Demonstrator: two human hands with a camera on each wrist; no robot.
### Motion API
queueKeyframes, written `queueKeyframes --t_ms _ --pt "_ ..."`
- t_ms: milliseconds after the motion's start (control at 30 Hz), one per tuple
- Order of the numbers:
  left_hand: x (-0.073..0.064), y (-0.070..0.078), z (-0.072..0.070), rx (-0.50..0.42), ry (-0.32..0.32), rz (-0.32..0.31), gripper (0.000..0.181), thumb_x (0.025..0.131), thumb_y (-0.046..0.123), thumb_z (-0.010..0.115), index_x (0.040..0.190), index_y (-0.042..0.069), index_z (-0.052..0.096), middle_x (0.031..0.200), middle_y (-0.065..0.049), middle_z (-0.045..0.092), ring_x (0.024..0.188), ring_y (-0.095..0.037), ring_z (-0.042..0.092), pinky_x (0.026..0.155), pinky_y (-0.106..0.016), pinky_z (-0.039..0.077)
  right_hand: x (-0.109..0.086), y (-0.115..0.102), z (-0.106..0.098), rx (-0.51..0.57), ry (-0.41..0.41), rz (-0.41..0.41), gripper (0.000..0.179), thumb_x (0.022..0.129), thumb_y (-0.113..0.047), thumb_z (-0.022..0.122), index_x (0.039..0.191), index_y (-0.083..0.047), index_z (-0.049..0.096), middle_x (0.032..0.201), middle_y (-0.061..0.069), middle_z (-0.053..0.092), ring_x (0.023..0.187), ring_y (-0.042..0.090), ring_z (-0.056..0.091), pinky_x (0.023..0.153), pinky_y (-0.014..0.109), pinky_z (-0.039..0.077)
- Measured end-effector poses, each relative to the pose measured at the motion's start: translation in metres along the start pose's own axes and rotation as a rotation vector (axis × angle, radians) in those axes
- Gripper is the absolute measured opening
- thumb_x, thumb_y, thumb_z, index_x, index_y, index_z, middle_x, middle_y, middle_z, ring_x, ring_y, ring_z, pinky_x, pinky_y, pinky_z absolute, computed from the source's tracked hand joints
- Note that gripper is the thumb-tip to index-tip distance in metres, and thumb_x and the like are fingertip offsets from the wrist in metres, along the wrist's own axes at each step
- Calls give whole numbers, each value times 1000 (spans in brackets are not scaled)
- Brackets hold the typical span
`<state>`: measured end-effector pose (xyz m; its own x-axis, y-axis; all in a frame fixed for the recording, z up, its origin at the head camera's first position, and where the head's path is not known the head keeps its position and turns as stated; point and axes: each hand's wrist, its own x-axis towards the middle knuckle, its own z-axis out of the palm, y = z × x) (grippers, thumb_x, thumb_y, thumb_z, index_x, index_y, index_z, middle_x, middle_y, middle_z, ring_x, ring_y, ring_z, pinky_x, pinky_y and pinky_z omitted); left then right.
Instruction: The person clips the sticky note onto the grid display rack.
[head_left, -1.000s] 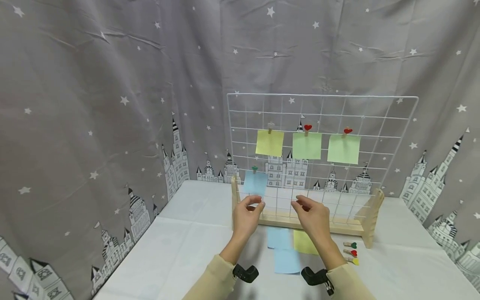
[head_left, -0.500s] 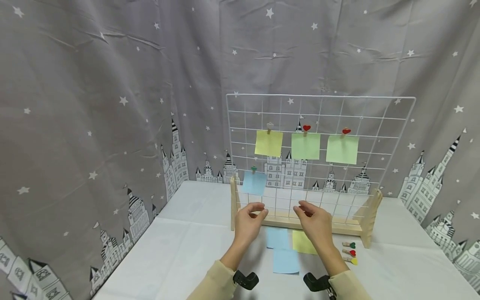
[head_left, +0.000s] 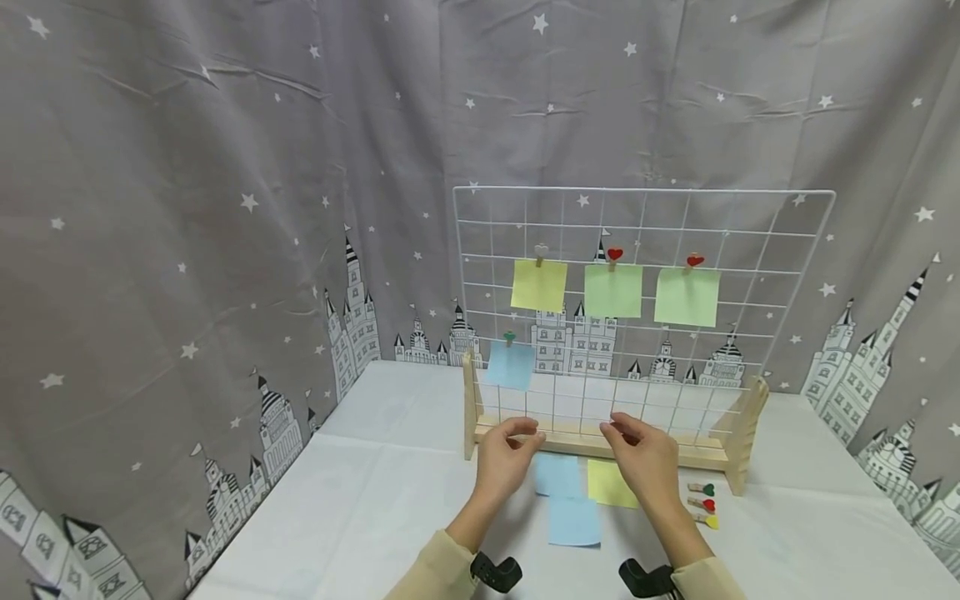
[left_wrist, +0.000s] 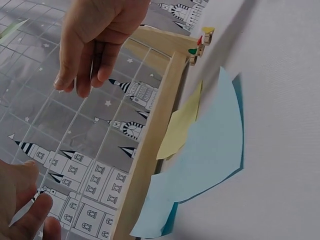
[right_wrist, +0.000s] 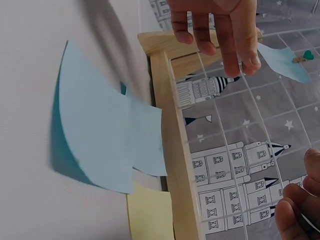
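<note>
My left hand (head_left: 504, 460) hovers before the lower left of a white wire grid rack, fingers loosely bent with nothing in them. To its right, my right hand (head_left: 645, 458) holds nothing either, its thumb and fingertips apart. Above the left hand, a blue sticky note (head_left: 511, 365) hangs from the grid by a green heart clip (head_left: 509, 337). Below and between the hands lie two blue sticky notes, one nearer the rack (head_left: 558, 476) and one closer to me (head_left: 574, 522). A yellow sticky note (head_left: 610, 482) lies beside them, partly behind the right hand in the head view.
The rack stands on a wooden base (head_left: 562, 440). Higher up hang a yellow note (head_left: 539, 286) and two green notes (head_left: 613, 291) on heart clips. Right of the right arm lie green (head_left: 702, 489), red (head_left: 703, 505) and yellow (head_left: 706, 521) heart clips on the white table.
Both hands have drawn down and back from the grid, shifting slightly right. The left fingertips no longer overlap the hanging blue note. The notes and clips have stayed put.
</note>
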<state>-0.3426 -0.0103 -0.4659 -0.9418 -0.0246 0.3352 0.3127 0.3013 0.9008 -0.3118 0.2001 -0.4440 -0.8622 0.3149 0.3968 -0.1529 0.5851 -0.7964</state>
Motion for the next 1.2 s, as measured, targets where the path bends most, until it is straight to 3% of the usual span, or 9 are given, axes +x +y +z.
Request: queueKeyframes --t_ms 267,533,933,1200 --pt "-3 -7 5 18 -20 -6 15 92 22 79 105 16 77 105 -5 78 85 -10 64 78 -25 52 -5 8 -3 -37 12 18 33 96 -28 74 121 -6 76 107 13 79 93 26 72 70 22 52" --pt "-9 -11 8 5 -43 -24 17 91 25 79 106 19 77 103 2 77 86 -10 63 78 -25 50 -9 12 -5 -51 -8 53 34 97 -30 73 122 -6 75 110 14 78 95 27 71 71 21 51" --pt "-19 -20 10 7 -63 -6 24 90 20 80 111 8 76 111 -5 76 79 -6 61 72 -23 51 -16 24 -11 -64 32 46 32 95 -26 75 120 -6 77 108 14 79 93 27 72 69 20 50" --pt "-22 -22 11 -6 -130 -23 28 90 21 80 114 7 75 116 -15 75 76 -9 61 64 -23 50 -19 31 -17 -64 28 48 30 94 -25 76 118 -6 77 105 14 79 89 25 73 65 18 50"
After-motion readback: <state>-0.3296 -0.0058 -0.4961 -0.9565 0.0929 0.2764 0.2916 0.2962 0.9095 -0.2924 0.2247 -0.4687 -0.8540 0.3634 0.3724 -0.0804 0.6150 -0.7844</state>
